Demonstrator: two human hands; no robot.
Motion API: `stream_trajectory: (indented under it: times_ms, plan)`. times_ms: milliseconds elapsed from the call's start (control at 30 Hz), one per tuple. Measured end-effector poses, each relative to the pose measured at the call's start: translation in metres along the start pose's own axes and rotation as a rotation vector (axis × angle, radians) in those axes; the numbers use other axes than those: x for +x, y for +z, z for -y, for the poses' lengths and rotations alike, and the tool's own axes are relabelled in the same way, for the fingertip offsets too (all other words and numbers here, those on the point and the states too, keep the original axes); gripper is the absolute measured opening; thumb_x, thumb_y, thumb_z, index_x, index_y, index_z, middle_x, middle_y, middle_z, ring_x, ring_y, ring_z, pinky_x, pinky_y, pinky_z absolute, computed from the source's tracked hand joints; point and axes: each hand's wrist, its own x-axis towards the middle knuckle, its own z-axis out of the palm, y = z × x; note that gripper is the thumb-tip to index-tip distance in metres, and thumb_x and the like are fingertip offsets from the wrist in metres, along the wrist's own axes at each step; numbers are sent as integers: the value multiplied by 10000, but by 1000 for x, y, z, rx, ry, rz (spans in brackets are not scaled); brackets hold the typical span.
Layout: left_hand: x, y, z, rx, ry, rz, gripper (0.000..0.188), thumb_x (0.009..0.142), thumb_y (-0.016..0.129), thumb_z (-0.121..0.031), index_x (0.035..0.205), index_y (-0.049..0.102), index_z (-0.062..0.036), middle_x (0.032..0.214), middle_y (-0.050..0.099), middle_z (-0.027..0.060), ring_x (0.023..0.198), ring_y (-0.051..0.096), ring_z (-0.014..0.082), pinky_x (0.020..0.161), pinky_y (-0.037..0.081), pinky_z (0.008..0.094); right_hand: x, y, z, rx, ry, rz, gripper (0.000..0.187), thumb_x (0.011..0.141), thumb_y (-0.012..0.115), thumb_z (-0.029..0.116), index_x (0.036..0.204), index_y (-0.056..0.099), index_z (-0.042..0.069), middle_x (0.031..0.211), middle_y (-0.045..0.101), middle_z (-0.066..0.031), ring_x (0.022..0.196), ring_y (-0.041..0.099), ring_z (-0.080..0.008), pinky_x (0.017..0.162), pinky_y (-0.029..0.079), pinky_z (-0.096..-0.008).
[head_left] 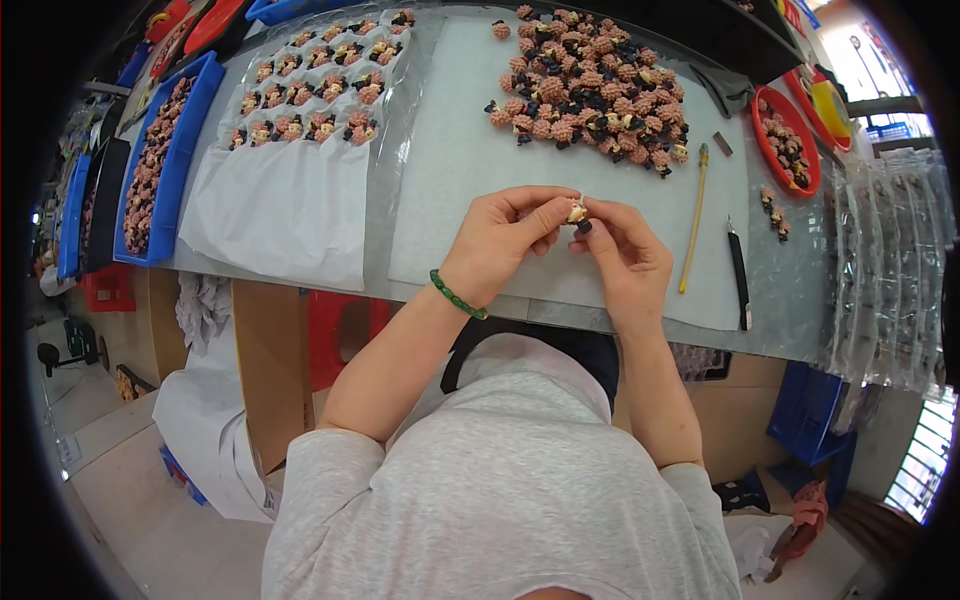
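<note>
Between my two hands, above the white paper (450,220) on the table, is a small figurine (577,212) with a pale face and a dark base. My left hand (508,235) pinches it from the left between thumb and fingers. From the right, my right hand (628,250) grips it too, with the thumb at its dark lower part. Fingers cover part of the figurine. Beyond my hands lies a big heap of similar pink and black figurines (590,85). Rows of figurines (322,88) rest on white tissue at the left.
A blue tray (170,160) of figurines stands far left. To the right lie a thin yellow stick (694,220), a black pen-like tool (739,275) and a small grey block (722,144). Beyond are a red basket (762,125) with figurines and clear plastic packs (890,270).
</note>
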Motion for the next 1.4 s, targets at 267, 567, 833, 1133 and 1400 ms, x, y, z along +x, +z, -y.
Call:
stream_trajectory:
  times_ms: [267,567,833,1133,1400]
  plan:
    - [-5,8,0,155,180,-94,191,784,608,-77,959,602,-1,730,582,-15,616,444,28,552,361,169,-9,2,4,229,208,-25,214,825,534,29,1016,553,-66,918,592,-142,753,603,-176,677,513,-270]
    - [-5,2,3,106,155,-54,185,786,588,-43,964,585,9,783,589,2,653,458,38,600,380,175,-12,2,-3,101,3,-12,247,800,542,-31,1046,536,-55,945,567,-112,834,585,-175,732,503,-265]
    - [-5,-12,8,-68,150,112,215,760,541,60,968,567,16,995,565,90,912,533,133,820,410,251,-14,3,-4,-115,-174,-31,295,746,570,-99,1033,526,-47,959,543,-102,895,560,-164,761,495,-252]
    - [-6,-13,-5,-284,40,110,266,815,451,33,1064,542,15,1088,535,92,968,511,144,865,399,275,-10,-4,1,-193,-212,33,206,744,582,-71,946,560,-38,913,557,-102,832,562,-145,723,496,-245]
    - [-15,-1,5,328,469,-10,285,790,520,33,1075,523,44,1005,546,103,873,556,129,736,470,230,-3,13,5,38,-64,-2,129,778,583,-19,903,573,-50,877,569,-93,758,567,-138,690,487,-236]
